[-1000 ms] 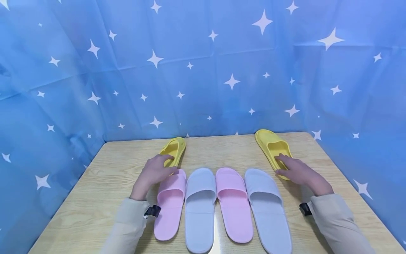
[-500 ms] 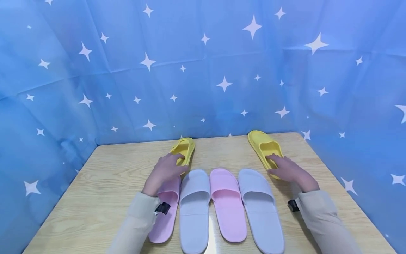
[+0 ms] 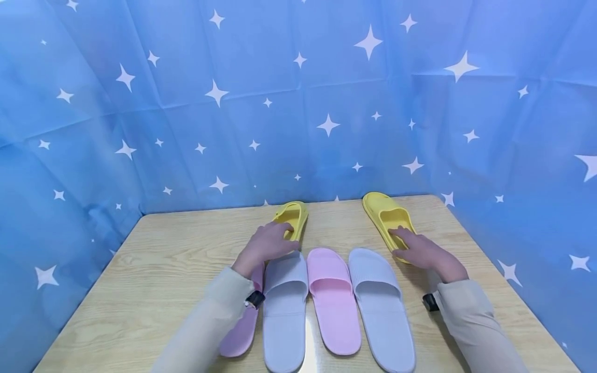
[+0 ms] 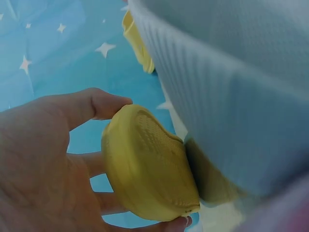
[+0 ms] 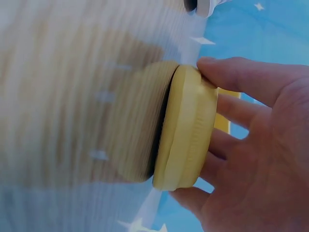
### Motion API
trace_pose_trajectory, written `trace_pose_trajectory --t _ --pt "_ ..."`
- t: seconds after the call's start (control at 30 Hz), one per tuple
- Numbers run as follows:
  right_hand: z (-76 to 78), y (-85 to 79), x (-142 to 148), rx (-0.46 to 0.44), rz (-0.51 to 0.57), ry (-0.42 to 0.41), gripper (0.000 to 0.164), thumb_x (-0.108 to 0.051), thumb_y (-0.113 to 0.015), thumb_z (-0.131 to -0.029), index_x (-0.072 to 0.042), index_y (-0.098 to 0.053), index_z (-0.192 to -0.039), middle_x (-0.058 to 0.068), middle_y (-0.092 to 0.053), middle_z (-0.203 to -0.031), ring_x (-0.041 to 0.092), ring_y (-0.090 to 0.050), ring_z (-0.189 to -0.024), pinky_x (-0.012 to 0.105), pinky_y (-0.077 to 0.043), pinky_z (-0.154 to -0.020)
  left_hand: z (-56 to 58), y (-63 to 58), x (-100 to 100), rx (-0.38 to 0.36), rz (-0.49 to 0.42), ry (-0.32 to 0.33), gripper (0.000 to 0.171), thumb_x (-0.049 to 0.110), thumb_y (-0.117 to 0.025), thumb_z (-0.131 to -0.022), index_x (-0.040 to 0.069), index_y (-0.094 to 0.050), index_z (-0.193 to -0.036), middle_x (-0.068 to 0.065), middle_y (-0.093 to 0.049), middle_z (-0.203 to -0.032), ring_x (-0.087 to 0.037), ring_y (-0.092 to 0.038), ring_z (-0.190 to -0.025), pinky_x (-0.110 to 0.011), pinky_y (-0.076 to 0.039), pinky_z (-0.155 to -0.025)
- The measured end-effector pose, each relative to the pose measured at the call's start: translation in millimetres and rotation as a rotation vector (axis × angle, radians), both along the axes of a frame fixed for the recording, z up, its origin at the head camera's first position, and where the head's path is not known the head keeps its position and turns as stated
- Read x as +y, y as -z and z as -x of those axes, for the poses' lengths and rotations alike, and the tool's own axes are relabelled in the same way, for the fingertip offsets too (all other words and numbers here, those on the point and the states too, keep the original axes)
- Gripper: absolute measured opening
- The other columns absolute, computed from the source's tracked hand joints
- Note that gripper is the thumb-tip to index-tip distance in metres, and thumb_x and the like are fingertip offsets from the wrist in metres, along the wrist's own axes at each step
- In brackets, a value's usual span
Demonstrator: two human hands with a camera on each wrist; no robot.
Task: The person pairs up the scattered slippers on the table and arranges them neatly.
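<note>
In the head view, my left hand (image 3: 272, 242) grips the heel end of one yellow slipper (image 3: 302, 213) by the table's back edge. The left wrist view shows the thumb at one side of that heel (image 4: 149, 169) and fingers at the other. On the right, my right hand (image 3: 429, 254) holds the heel of a second yellow slipper (image 3: 380, 204), toe angled toward the back left. Its heel (image 5: 186, 130) sits between thumb and fingers in the right wrist view, on the table. Whether the left slipper touches the table is unclear.
Nearer to me lie a pink slipper (image 3: 240, 334), a pale blue slipper (image 3: 283, 321), another pink slipper (image 3: 335, 305) and another pale blue slipper (image 3: 382, 316), side by side. My left forearm partly covers the leftmost. A blue star-patterned cloth (image 3: 261, 124) surrounds the wooden table (image 3: 154, 269).
My left hand has moved to the right with its yellow slipper, closer to the other yellow one. The right hand and its slipper keep their place on the table, while the head view has shifted slightly.
</note>
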State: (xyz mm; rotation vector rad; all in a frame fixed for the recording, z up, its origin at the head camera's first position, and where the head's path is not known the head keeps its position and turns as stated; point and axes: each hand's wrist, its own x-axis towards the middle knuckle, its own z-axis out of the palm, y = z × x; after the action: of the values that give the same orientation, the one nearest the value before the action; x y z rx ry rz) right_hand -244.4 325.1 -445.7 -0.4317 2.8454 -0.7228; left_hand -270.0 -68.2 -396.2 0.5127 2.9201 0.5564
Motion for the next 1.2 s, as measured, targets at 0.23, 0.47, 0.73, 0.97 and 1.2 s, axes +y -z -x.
trace_pose_trajectory --t 0.23,0.47,0.73,0.97,1.2 --pt "0.9 1.0 3.5 -0.029 0.022 -0.004 0.067 -0.027 -0.059 -0.104 0.005 -0.034 -0.157 0.043 -0.017 -0.161 0.064 -0.023 -0.145 0.075 -0.027 -0.115 3.4 1.7 32.5 -0.033 0.0 0.039 0.048 0.04 -0.064 -0.092 0.013 -0.068 -0.132 -0.006 -0.071 -0.129 -0.028 -0.062 -0.115 -0.052 -0.046 -0.107" --pt "1.7 0.9 5.5 -0.025 0.028 -0.009 0.065 -0.026 -0.059 -0.104 0.004 -0.035 -0.157 0.043 -0.017 -0.162 0.064 -0.021 -0.146 0.075 -0.027 -0.115 0.7 -2.1 62.2 -0.062 -0.004 0.059 0.047 0.04 -0.066 -0.093 0.014 -0.067 -0.133 -0.005 -0.07 -0.129 -0.026 -0.06 -0.112 -0.05 -0.046 -0.105" --pt "1.8 1.6 26.0 -0.038 0.039 0.02 0.066 -0.027 -0.059 -0.104 0.002 -0.034 -0.158 0.042 -0.017 -0.162 0.063 -0.02 -0.147 0.076 -0.026 -0.115 1.3 -5.0 92.2 -0.036 0.01 0.101 0.024 0.038 -0.065 -0.092 0.017 -0.067 -0.104 0.0 -0.063 -0.091 -0.019 -0.055 -0.087 -0.044 -0.045 -0.095" --pt "1.4 1.4 41.6 -0.011 0.005 0.03 0.067 -0.028 -0.061 -0.103 0.003 -0.035 -0.157 0.041 -0.025 -0.159 0.065 -0.029 -0.141 0.075 -0.034 -0.11 2.8 -9.0 124.8 -0.065 0.005 0.131 0.021 0.039 -0.062 -0.095 0.019 -0.058 -0.09 0.001 -0.054 -0.082 -0.018 -0.052 -0.083 -0.04 -0.043 -0.088" --pt "-0.2 0.8 50.7 -0.017 -0.011 0.049 0.067 -0.028 -0.061 -0.103 0.004 -0.035 -0.156 0.043 -0.027 -0.157 0.067 -0.032 -0.139 0.076 -0.035 -0.108 4.4 0.8 164.9 -0.059 0.03 0.085 0.028 0.046 -0.061 -0.095 0.019 -0.062 -0.102 0.001 -0.061 -0.099 -0.019 -0.053 -0.104 -0.042 -0.043 -0.094"
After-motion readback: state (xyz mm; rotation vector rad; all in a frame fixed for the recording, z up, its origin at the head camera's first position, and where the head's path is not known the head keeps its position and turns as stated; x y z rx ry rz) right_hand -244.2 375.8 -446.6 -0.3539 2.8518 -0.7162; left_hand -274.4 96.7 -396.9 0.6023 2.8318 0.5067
